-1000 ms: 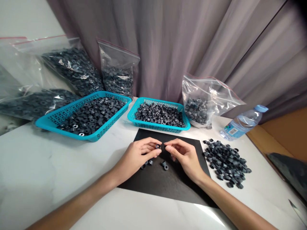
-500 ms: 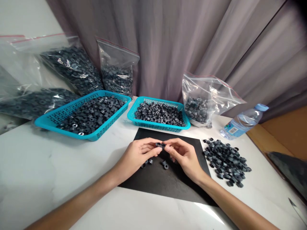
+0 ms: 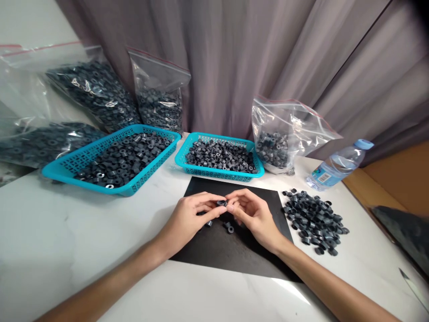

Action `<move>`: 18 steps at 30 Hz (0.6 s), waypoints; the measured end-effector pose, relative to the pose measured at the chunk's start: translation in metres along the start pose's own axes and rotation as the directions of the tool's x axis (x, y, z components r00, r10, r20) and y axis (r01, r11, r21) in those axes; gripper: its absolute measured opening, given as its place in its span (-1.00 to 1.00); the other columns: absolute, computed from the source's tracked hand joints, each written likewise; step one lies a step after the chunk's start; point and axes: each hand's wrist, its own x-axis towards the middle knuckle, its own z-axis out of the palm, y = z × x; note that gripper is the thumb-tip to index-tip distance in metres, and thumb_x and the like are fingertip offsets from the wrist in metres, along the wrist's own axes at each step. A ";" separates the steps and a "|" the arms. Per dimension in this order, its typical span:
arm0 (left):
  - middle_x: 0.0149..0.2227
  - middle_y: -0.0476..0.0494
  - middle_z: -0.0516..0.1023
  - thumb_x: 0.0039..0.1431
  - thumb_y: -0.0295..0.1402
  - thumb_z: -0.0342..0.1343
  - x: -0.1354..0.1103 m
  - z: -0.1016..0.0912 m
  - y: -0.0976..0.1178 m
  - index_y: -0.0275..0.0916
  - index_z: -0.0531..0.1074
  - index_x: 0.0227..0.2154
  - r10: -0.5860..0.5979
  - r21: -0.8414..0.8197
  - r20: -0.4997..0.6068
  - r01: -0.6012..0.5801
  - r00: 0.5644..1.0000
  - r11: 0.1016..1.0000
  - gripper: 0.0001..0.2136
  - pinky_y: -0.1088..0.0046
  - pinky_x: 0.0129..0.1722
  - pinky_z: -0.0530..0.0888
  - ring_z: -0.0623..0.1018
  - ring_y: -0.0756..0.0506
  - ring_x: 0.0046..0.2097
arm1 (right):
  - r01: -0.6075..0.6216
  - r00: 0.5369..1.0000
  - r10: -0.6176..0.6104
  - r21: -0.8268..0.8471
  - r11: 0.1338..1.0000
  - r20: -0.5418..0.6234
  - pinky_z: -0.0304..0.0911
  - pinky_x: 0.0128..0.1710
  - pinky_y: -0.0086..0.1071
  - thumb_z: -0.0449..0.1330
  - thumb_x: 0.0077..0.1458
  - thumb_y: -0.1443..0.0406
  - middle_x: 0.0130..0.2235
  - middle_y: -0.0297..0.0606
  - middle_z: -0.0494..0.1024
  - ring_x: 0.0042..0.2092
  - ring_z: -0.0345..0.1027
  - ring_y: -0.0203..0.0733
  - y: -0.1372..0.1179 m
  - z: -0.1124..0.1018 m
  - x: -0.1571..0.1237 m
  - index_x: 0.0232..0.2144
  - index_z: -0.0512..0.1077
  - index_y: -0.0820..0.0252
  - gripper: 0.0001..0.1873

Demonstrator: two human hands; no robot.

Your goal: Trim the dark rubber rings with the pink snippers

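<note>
My left hand [image 3: 189, 218] and my right hand [image 3: 253, 213] meet fingertip to fingertip over a black mat [image 3: 234, 243]. Between them both pinch a small dark grey ring part [image 3: 221, 203]; whether it is one piece or two pressed together I cannot tell. A few loose ring parts [image 3: 228, 227] lie on the mat just below my fingers. A pile of the same parts [image 3: 313, 220] sits on the white table to the right of the mat.
Two turquoise baskets [image 3: 77, 172] [image 3: 182, 160] full of grey ring parts stand behind the mat. Several zip bags of parts [image 3: 157, 105] [image 3: 278, 147] lean against a curtain. A water bottle [image 3: 337, 165] lies at the right. A dark object [image 3: 405, 235] sits at the right edge.
My two hands have closed the gap between them and now touch at the fingertips around the small part. The view has shifted slightly.
</note>
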 end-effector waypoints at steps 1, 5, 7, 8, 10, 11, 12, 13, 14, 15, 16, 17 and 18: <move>-0.21 -0.06 0.67 0.14 -0.25 0.25 0.000 0.000 0.001 -0.21 0.57 -0.15 -0.003 0.009 0.000 0.003 1.000 1.000 -0.76 0.48 -0.10 0.55 0.65 -0.09 -0.15 | 0.004 1.000 -0.004 -0.010 1.000 0.001 0.18 -0.48 -0.50 0.31 0.13 0.22 -0.32 -0.34 0.48 -0.41 0.24 -0.38 0.000 0.000 0.000 -0.15 0.46 0.14 -0.76; -0.28 -0.02 0.67 0.16 -0.27 0.23 -0.002 0.000 0.004 -0.20 0.56 -0.18 0.009 0.056 -0.008 -0.008 1.000 0.998 -0.80 0.52 -0.16 0.54 0.64 -0.06 -0.21 | 0.006 1.000 -0.007 -0.068 0.998 -0.019 0.16 -0.47 -0.48 0.24 0.21 0.18 -0.37 -0.34 0.49 -0.43 0.24 -0.36 -0.001 -0.001 0.002 -0.18 0.46 0.17 -0.80; -0.28 -0.02 0.67 0.17 -0.27 0.22 -0.001 0.000 0.005 -0.19 0.56 -0.19 0.018 0.092 -0.023 -0.016 1.000 0.996 -0.82 0.53 -0.18 0.54 0.64 -0.05 -0.22 | 0.015 0.998 -0.022 -0.119 0.993 -0.054 0.13 -0.46 -0.46 0.18 0.26 0.16 -0.41 -0.35 0.47 -0.44 0.22 -0.35 0.001 -0.002 0.002 -0.20 0.45 0.18 -0.79; -0.28 -0.01 0.67 0.18 -0.27 0.21 -0.001 0.000 0.006 -0.18 0.56 -0.18 0.023 0.111 -0.033 -0.019 0.999 0.994 -0.82 0.52 -0.18 0.54 0.64 -0.05 -0.22 | 0.022 0.997 -0.034 -0.159 0.987 -0.074 0.12 -0.45 -0.44 0.14 0.28 0.15 -0.43 -0.37 0.45 -0.44 0.22 -0.34 0.001 -0.002 0.003 -0.20 0.44 0.18 -0.78; -0.27 -0.01 0.67 0.18 -0.26 0.21 -0.001 -0.001 0.007 -0.16 0.56 -0.17 0.029 0.136 -0.045 -0.022 0.999 0.990 -0.81 0.52 -0.19 0.54 0.63 -0.05 -0.21 | 0.035 0.995 -0.060 -0.272 0.962 -0.083 0.12 -0.40 -0.42 0.07 0.33 0.14 -0.46 -0.40 0.38 -0.42 0.21 -0.32 0.003 -0.002 0.003 -0.24 0.42 0.17 -0.76; -0.27 -0.01 0.66 0.18 -0.25 0.21 0.000 -0.001 0.007 -0.16 0.56 -0.16 0.026 0.131 -0.039 -0.021 0.999 0.991 -0.80 0.52 -0.21 0.54 0.63 -0.05 -0.22 | 0.042 0.996 -0.067 -0.341 0.939 -0.061 0.12 -0.37 -0.41 0.03 0.35 0.15 -0.47 -0.41 0.36 -0.41 0.21 -0.31 0.004 -0.002 0.003 -0.27 0.41 0.16 -0.73; -0.27 -0.01 0.66 0.18 -0.25 0.21 0.000 -0.001 0.008 -0.15 0.56 -0.15 0.017 0.116 -0.029 -0.013 0.999 0.993 -0.79 0.53 -0.23 0.54 0.63 -0.05 -0.23 | 0.049 0.997 -0.067 -0.409 0.911 -0.029 0.12 -0.35 -0.40 -0.01 0.37 0.15 -0.47 -0.41 0.34 -0.41 0.21 -0.31 0.004 -0.001 0.003 -0.32 0.40 0.16 -0.70; -0.28 0.00 0.66 0.18 -0.24 0.20 -0.001 -0.002 0.009 -0.15 0.55 -0.14 0.005 0.095 -0.016 -0.004 1.000 0.995 -0.78 0.53 -0.25 0.55 0.63 -0.05 -0.24 | 0.057 0.998 -0.062 -0.466 0.883 0.003 0.11 -0.33 -0.40 -0.04 0.38 0.16 -0.46 -0.41 0.32 -0.40 0.21 -0.30 0.005 -0.001 0.002 -0.36 0.37 0.15 -0.67; -0.28 0.00 0.66 0.18 -0.24 0.20 -0.001 -0.002 0.009 -0.16 0.54 -0.12 -0.005 0.075 -0.008 0.006 1.000 0.997 -0.77 0.53 -0.27 0.56 0.63 -0.04 -0.26 | 0.064 0.998 -0.058 -0.508 0.859 0.028 0.11 -0.32 -0.39 -0.06 0.39 0.16 -0.46 -0.41 0.32 -0.40 0.21 -0.30 0.005 0.000 0.002 -0.40 0.34 0.15 -0.65; -0.28 0.00 0.66 0.19 -0.24 0.20 -0.001 -0.003 0.010 -0.16 0.54 -0.11 -0.015 0.056 -0.005 0.015 1.000 0.998 -0.76 0.53 -0.27 0.56 0.63 -0.04 -0.28 | 0.068 0.998 -0.054 -0.536 0.841 0.042 0.11 -0.32 -0.39 -0.07 0.40 0.16 -0.45 -0.41 0.33 -0.40 0.21 -0.30 0.005 0.001 0.002 -0.42 0.32 0.15 -0.64; -0.27 0.00 0.66 0.18 -0.24 0.20 -0.002 -0.003 0.010 -0.16 0.53 -0.10 -0.022 0.040 -0.007 0.022 1.000 0.999 -0.75 0.53 -0.27 0.57 0.63 -0.03 -0.29 | 0.069 0.998 -0.054 -0.552 0.831 0.043 0.11 -0.33 -0.39 -0.07 0.40 0.17 -0.45 -0.40 0.33 -0.40 0.22 -0.29 0.006 0.002 0.002 -0.43 0.30 0.14 -0.64; -0.25 -0.01 0.66 0.18 -0.24 0.21 -0.002 -0.003 0.010 -0.16 0.52 -0.09 -0.024 0.024 -0.008 0.025 1.000 0.999 -0.75 0.52 -0.24 0.57 0.64 -0.03 -0.28 | 0.069 0.998 -0.056 -0.559 0.826 0.040 0.11 -0.34 -0.40 -0.07 0.39 0.17 -0.45 -0.40 0.34 -0.40 0.22 -0.29 0.005 0.002 0.002 -0.43 0.30 0.14 -0.64; -0.23 -0.02 0.66 0.18 -0.24 0.21 -0.002 -0.004 0.009 -0.16 0.52 -0.09 -0.021 0.007 -0.007 0.021 1.000 1.000 -0.74 0.51 -0.21 0.57 0.64 -0.04 -0.26 | 0.068 0.998 -0.055 -0.561 0.825 0.041 0.11 -0.34 -0.40 -0.06 0.39 0.16 -0.45 -0.40 0.34 -0.39 0.22 -0.29 0.005 0.003 0.002 -0.42 0.31 0.14 -0.65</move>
